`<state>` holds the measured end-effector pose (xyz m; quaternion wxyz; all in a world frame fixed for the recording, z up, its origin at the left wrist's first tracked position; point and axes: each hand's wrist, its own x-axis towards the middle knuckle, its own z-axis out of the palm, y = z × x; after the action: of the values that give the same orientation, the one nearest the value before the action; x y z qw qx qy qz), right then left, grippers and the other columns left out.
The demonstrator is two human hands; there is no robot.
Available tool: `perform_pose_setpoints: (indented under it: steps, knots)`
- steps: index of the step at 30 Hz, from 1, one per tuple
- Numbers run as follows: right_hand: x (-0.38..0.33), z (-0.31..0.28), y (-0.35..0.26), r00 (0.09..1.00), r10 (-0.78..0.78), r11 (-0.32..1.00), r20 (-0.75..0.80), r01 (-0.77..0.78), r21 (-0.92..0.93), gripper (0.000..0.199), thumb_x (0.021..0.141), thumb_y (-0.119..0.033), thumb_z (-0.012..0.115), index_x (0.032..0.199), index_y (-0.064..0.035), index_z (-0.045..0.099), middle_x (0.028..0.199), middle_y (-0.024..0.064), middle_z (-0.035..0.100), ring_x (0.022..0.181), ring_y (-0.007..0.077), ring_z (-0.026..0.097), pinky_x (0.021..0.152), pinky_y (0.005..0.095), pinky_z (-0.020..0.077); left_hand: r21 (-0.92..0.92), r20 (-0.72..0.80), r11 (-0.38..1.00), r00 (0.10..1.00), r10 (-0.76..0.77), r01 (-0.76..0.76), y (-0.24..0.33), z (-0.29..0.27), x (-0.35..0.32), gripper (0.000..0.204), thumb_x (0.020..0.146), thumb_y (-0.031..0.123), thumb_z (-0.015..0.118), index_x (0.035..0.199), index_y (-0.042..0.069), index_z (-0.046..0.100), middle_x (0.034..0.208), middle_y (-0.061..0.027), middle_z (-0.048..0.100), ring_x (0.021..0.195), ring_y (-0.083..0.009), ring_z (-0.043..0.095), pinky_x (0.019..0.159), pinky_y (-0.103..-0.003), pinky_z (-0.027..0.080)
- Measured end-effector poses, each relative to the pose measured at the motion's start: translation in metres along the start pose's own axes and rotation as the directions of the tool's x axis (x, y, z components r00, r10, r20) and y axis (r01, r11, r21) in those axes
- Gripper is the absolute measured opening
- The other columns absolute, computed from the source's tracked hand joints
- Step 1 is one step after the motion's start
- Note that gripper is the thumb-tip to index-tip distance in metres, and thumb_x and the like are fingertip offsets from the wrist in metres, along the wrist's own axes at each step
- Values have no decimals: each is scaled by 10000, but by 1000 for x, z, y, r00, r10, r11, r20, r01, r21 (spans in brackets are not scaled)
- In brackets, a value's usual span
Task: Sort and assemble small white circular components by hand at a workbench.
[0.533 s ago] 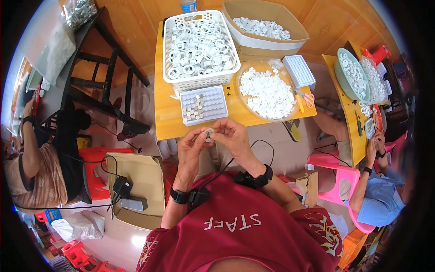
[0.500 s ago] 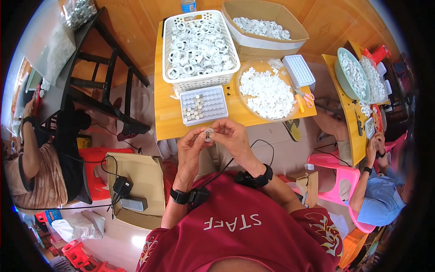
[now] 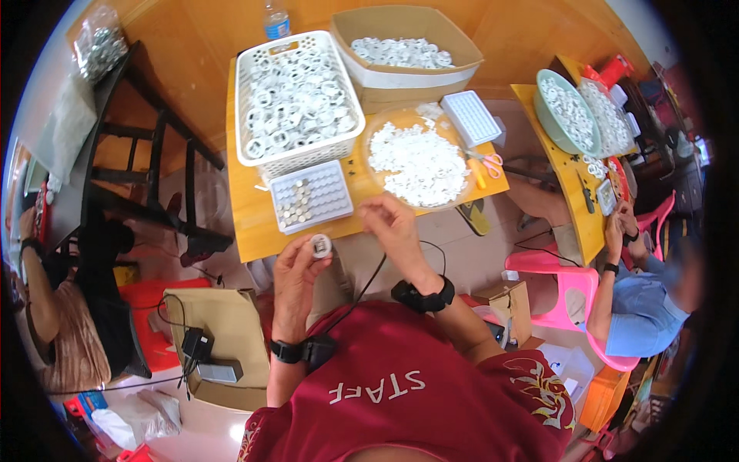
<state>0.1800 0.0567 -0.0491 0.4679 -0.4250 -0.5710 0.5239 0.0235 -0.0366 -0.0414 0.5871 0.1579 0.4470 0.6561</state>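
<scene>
My left hand [image 3: 296, 266] holds a small white round part [image 3: 320, 246] between thumb and fingers, just below the table's front edge. My right hand [image 3: 391, 223] hovers apart from it, fingers loosely curled, at the table edge below the round tray [image 3: 375, 128] heaped with small white pieces. I cannot tell whether it holds a piece. A white grid tray [image 3: 311, 195] with several parts in its cells lies in front of my left hand. Behind that stands a white basket [image 3: 296, 151] full of white rings.
A cardboard box [image 3: 416, 77] of white rings sits at the back, a second white grid tray [image 3: 471, 118] and scissors [image 3: 486, 161] to the right. A person [image 3: 639, 296] works at a neighbouring table on the right, another person [image 3: 58, 308] on the left. A cardboard box [image 3: 219, 339] stands by my left knee.
My hands were together on the small part; now the right hand has pulled away toward the round tray while the left hand keeps the part.
</scene>
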Motion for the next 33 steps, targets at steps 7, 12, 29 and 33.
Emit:
perform_pose_setpoints:
  steps: [7,12,29,33]
  knots:
    - [50,-85,13,974,-193,772,-116,78,-630,102,722,-10,615,821,16,621,749,77,596,607,142,559,576,269,454,-43,33,999,999,-31,32,3,-11,1,210,872,118,533,1034,-12,560,912,-122,621,744,-176,624,656,-254,532]
    - [60,-77,16,982,-185,724,47,168,-669,189,671,12,612,858,-11,636,743,111,570,651,228,574,611,306,459,-25,27,998,998,-62,62,-2,-8,1,215,870,126,537,1034,-11,560,917,-124,621,745,-173,624,650,-246,534]
    - [68,-75,16,962,-119,642,244,262,-721,145,665,41,550,802,-3,574,777,116,502,710,271,545,653,342,438,19,31,996,996,-88,88,-3,-12,0,224,881,159,520,1042,8,556,948,-142,619,743,-158,622,647,-231,531]
    - [66,-74,12,956,-141,646,259,287,-707,127,665,53,550,776,-8,553,767,108,514,709,258,547,651,338,435,-6,26,996,996,-85,85,-3,-14,-1,220,878,159,524,1037,11,561,937,-140,622,743,-154,624,643,-228,534]
